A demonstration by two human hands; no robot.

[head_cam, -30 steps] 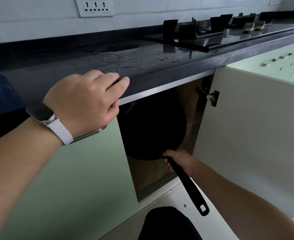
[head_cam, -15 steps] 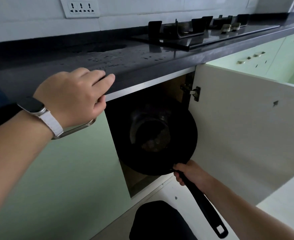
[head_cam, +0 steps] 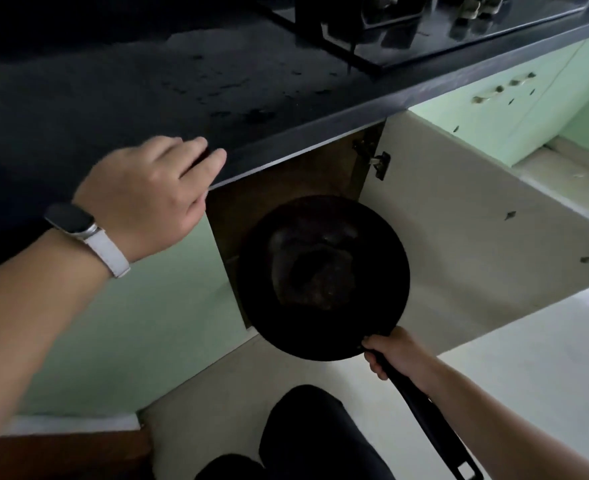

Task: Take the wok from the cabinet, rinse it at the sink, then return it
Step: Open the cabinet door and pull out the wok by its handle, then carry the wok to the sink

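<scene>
wok out of the cabinet, rinse and return not yet done

the right hand (head_cam: 395,351) is clenched round the long black handle, holding the wok (head_cam: 322,277) tilted in front of the open cabinet (head_cam: 286,188), just clear of its opening and beside the swung-out door (head_cam: 476,216). the left hand (head_cam: 147,192) rests on the edge of the dark worktop (head_cam: 113,91), fingers curled over it, grasping nothing (a brace, as i judge it). no sink is in view, so the carrying, rinsing and putting back all remain.
</scene>
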